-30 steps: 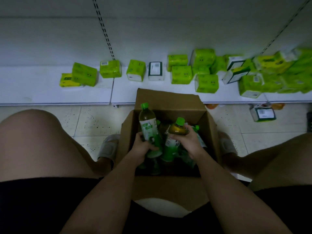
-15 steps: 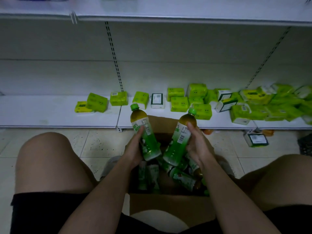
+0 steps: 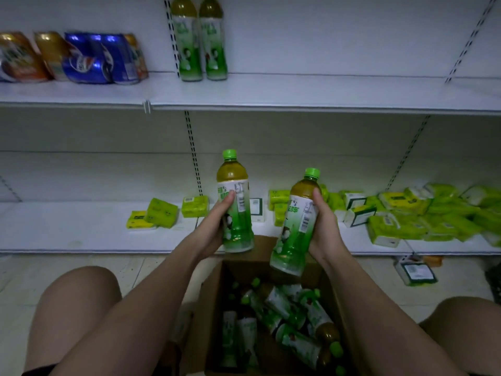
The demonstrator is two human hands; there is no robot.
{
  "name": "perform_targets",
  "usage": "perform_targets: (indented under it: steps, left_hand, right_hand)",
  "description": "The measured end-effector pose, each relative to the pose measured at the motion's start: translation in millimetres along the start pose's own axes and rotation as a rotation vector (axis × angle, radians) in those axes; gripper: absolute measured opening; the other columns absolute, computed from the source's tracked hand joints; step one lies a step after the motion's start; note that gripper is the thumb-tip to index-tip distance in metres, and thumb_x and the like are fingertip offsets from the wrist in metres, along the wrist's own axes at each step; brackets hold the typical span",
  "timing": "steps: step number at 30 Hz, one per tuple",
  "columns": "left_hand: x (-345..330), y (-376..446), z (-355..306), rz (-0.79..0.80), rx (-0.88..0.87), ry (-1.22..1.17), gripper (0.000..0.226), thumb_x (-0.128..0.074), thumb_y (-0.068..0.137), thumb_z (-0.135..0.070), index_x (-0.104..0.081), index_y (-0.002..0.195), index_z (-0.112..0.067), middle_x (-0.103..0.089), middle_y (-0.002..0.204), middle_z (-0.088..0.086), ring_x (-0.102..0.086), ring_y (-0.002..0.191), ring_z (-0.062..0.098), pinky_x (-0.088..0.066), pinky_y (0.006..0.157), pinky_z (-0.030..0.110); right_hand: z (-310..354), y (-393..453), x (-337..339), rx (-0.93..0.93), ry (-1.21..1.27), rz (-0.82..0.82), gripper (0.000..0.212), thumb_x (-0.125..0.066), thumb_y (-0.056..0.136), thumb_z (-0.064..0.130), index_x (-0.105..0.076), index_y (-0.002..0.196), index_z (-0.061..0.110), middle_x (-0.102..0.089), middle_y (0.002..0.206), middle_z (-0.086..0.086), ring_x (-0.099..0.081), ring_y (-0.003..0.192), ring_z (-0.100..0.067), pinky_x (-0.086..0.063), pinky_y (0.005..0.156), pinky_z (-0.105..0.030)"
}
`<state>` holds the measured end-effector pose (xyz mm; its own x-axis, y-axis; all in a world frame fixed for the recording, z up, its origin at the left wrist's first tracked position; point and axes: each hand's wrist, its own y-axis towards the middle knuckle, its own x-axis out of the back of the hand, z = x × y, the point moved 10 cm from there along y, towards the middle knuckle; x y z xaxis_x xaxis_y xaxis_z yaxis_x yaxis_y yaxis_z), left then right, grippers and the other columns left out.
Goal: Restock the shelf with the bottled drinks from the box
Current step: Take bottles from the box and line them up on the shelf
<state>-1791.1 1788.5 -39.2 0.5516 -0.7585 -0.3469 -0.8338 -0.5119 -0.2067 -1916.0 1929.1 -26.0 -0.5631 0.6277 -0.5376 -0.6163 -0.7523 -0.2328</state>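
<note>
Our left hand [image 3: 214,229] is clamped around the lower label of one bottle [image 3: 235,204], fingers wrapped from the left side, the green cap pointing up. Our right hand [image 3: 324,226] closes its grip on a second bottle [image 3: 296,226] from the right, and that one leans slightly to the left, its base hanging just above the box [image 3: 208,299].

A second ago both bottles were still down inside the box, our hands only just closing on them. Now they are lifted clear of the cardboard and raised in front of the lower shelf [image 3: 81,234], and our view has tipped upward so that the upper shelf [image 3: 325,93] comes into sight. We judge this means the pick is done and the carry has begun.

On that upper shelf two matching bottles [image 3: 200,42] already stand side by side beside the upright rail, with snack bags [image 3: 73,61] well off to their left. The stretch of shelf to their right looks bare, so we expect it to take the pair we hold.

Below, the box sits on the floor between our knees with many more bottles lying jumbled inside, so restocking appears far from finished. Green tissue packs [image 3: 401,213] are scattered along the lower shelf behind our hands, and one pack [image 3: 414,271] lies on the floor to the right.
</note>
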Motion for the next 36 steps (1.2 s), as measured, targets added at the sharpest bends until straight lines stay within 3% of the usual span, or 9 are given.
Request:
perform_targets:
  steps: [4,7,11,15,18,22,27,32,36]
  left_hand:
    - [-7,7,-62,0.003,-0.095,0.079,0.084,-0.074,0.064,-0.055,-0.050,0.132,-0.011,-0.067,0.105,0.014,-0.067,0.094,0.026,-0.057,0.081,0.039]
    - [-15,12,-109,0.025,-0.179,0.110,0.092,-0.083,0.055,-0.058,-0.052,0.128,-0.012,-0.068,0.096,0.010,-0.068,0.087,0.026,-0.056,0.078,0.038]
    - [-24,14,-171,0.043,-0.283,0.181,0.066,-0.069,0.076,-0.047,-0.052,0.130,-0.012,-0.069,0.102,0.011,-0.067,0.094,0.026,-0.054,0.085,0.040]
    - [-38,8,-226,0.069,-0.387,0.255,0.051,-0.066,0.081,-0.041,-0.055,0.126,-0.019,-0.068,0.107,0.008,-0.066,0.099,0.022,-0.053,0.087,0.038]
    - [-43,9,-259,0.036,-0.436,0.269,0.054,-0.067,0.077,-0.039,-0.056,0.126,-0.019,-0.067,0.120,0.008,-0.062,0.112,0.025,-0.049,0.094,0.040]
    - [-41,16,-293,-0.049,-0.493,0.239,0.049,-0.065,0.080,-0.030,-0.056,0.127,-0.018,-0.065,0.122,0.004,-0.058,0.113,0.020,-0.045,0.095,0.039]
    - [-35,29,-322,-0.083,-0.536,0.242,0.042,-0.064,0.086,-0.016,-0.053,0.127,-0.021,-0.064,0.120,0.000,-0.056,0.109,0.016,-0.037,0.100,0.043]
    - [-29,49,-330,-0.083,-0.532,0.271,0.044,-0.066,0.084,-0.012,-0.052,0.124,-0.023,-0.063,0.122,0.002,-0.056,0.112,0.021,-0.037,0.103,0.046]
    - [-27,67,-327,-0.076,-0.515,0.307,0.048,-0.069,0.081,-0.014,-0.053,0.126,-0.023,-0.064,0.122,0.003,-0.057,0.114,0.021,-0.040,0.102,0.046]
  right_hand:
    - [46,7,-32,0.069,-0.084,0.014,0.061,-0.057,0.078,0.055,-0.064,0.114,0.006,-0.069,0.093,-0.017,-0.066,0.083,-0.031,-0.053,0.082,-0.043]
    - [83,12,-56,0.148,-0.100,0.051,0.069,-0.061,0.071,0.055,-0.061,0.120,0.007,-0.064,0.080,-0.008,-0.062,0.070,-0.023,-0.053,0.068,-0.035]
    - [129,20,-87,0.261,-0.106,0.077,0.085,-0.070,0.066,0.052,-0.053,0.131,0.000,-0.063,0.083,-0.010,-0.062,0.068,-0.023,-0.054,0.059,-0.031]
    - [171,22,-119,0.324,-0.101,0.133,0.082,-0.066,0.066,0.048,-0.053,0.130,0.000,-0.063,0.081,-0.011,-0.062,0.068,-0.024,-0.054,0.060,-0.032]
    - [199,24,-141,0.375,-0.140,0.131,0.077,-0.068,0.067,0.045,-0.053,0.129,0.002,-0.065,0.085,-0.010,-0.064,0.071,-0.024,-0.054,0.061,-0.032]
    - [233,26,-165,0.477,-0.233,0.108,0.047,-0.064,0.086,0.035,-0.051,0.126,0.013,-0.068,0.099,-0.007,-0.067,0.085,-0.023,-0.055,0.067,-0.036]
    - [259,37,-187,0.560,-0.366,0.086,0.050,-0.065,0.085,0.040,-0.044,0.128,0.026,-0.063,0.115,-0.001,-0.064,0.102,-0.021,-0.052,0.089,-0.045]
    - [279,58,-201,0.600,-0.361,0.060,0.049,-0.066,0.087,0.036,-0.039,0.128,0.027,-0.059,0.115,0.000,-0.062,0.100,-0.019,-0.051,0.085,-0.041]
    - [284,76,-205,0.603,-0.389,0.037,0.049,-0.066,0.087,0.036,-0.036,0.125,0.029,-0.057,0.115,0.000,-0.060,0.100,-0.018,-0.049,0.091,-0.044]
